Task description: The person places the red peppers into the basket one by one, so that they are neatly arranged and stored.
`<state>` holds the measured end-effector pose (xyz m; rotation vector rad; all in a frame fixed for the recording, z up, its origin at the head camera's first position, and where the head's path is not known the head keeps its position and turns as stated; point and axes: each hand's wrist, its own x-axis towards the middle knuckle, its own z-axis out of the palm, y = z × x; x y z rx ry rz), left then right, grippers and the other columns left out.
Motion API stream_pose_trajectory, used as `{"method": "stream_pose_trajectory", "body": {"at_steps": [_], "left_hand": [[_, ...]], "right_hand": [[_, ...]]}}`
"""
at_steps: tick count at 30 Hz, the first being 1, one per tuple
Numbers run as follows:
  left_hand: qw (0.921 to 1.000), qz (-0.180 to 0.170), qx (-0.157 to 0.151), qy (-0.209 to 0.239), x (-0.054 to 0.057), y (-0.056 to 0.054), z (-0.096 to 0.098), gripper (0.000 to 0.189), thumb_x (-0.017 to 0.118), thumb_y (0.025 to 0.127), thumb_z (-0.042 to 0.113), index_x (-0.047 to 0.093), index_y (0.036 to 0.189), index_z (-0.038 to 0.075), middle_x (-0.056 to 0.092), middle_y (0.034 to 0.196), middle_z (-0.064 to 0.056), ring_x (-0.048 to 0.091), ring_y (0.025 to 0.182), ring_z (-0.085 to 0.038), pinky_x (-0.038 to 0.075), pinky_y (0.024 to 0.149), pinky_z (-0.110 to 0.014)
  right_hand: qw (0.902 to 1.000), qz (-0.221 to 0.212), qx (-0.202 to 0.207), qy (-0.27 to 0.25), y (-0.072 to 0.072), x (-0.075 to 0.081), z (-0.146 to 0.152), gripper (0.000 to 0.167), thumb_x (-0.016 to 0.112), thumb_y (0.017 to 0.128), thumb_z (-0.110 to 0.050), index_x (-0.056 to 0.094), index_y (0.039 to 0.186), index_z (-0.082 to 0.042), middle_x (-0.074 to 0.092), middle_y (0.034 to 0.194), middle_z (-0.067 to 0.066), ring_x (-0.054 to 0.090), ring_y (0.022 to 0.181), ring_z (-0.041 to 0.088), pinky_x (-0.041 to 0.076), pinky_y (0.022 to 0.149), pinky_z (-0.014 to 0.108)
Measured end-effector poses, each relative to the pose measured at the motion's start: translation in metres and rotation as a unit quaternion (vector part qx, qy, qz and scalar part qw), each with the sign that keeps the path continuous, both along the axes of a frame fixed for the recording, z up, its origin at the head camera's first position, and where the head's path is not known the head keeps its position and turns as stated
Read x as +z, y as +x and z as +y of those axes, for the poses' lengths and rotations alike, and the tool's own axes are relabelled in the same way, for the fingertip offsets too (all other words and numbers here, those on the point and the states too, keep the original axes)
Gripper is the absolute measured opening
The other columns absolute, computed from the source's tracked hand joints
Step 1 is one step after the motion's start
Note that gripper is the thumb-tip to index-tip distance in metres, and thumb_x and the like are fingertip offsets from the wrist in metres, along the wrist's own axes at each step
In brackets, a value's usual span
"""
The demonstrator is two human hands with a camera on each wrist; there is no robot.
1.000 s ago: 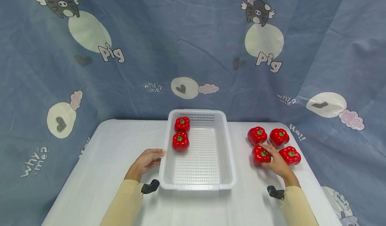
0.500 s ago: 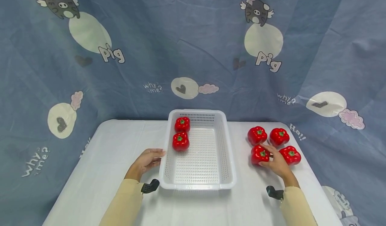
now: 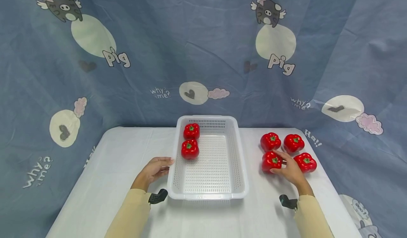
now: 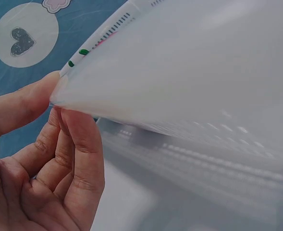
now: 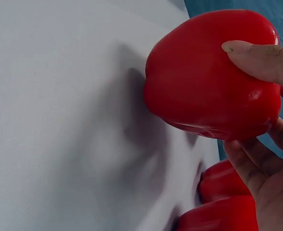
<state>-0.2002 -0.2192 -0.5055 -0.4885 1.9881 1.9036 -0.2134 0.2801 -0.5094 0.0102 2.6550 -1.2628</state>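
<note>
My left hand (image 3: 157,168) pinches the left rim of a white plastic basket (image 3: 208,196) between thumb and fingers; the left wrist view shows the thumb (image 4: 33,103) above the rim. Two red bell peppers, a rear one (image 3: 192,131) and a nearer one (image 3: 190,149), sit along the basket's left side. Right of the basket, my right hand (image 3: 290,171) grips another red bell pepper (image 3: 270,162), thumb on one side and fingers on the other. Close up in the right wrist view, this bell pepper (image 5: 203,82) casts a shadow on the table; whether it touches the cloth, I cannot tell.
Three more red bell peppers lie around the right hand: one behind the gripped pepper (image 3: 270,141), one at the back right (image 3: 294,143), one to the right (image 3: 305,162). White cloth covers the table (image 3: 203,220). A blue printed curtain (image 3: 203,54) hangs behind.
My right hand and the bell pepper it grips have shifted slightly to the left, away from the pepper on the right. The left hand and basket have stayed in place.
</note>
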Motion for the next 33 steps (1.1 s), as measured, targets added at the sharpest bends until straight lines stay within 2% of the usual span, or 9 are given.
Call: {"method": "stream_pose_trajectory", "body": {"at_steps": [7, 17, 33], "left_hand": [[1.0000, 0.001, -0.002, 0.003, -0.001, 0.000, -0.001, 0.041, 0.070, 0.088, 0.012, 0.059, 0.121, -0.010, 0.069, 0.106, -0.013, 0.067, 0.084, -0.018, 0.058, 0.072, -0.026], [1.0000, -0.001, 0.000, -0.001, -0.001, -0.002, 0.000, 0.042, 0.072, 0.086, 0.015, 0.061, 0.120, -0.008, 0.067, 0.113, -0.017, 0.068, 0.090, -0.022, 0.058, 0.078, -0.030], [0.9999, -0.002, 0.000, -0.011, -0.003, -0.004, -0.001, 0.040, 0.070, 0.088, 0.013, 0.061, 0.120, -0.008, 0.068, 0.110, -0.016, 0.068, 0.087, -0.021, 0.058, 0.077, -0.030]], "right_hand": [[0.9999, 0.000, 0.005, 0.012, 0.000, 0.008, -0.003, 0.088, 0.081, 0.078, -0.022, 0.032, 0.150, -0.010, 0.009, 0.158, 0.024, 0.028, 0.134, 0.050, 0.047, 0.095, 0.057], [0.9998, 0.006, 0.011, 0.014, 0.000, 0.025, -0.008, 0.090, 0.081, 0.077, -0.028, 0.032, 0.150, -0.010, 0.021, 0.153, 0.028, 0.033, 0.129, 0.049, 0.049, 0.092, 0.057], [0.9996, 0.027, 0.010, 0.002, -0.004, 0.049, -0.010, 0.091, 0.082, 0.076, -0.027, 0.033, 0.150, -0.010, 0.028, 0.149, 0.026, 0.033, 0.129, 0.050, 0.052, 0.087, 0.055]]}}
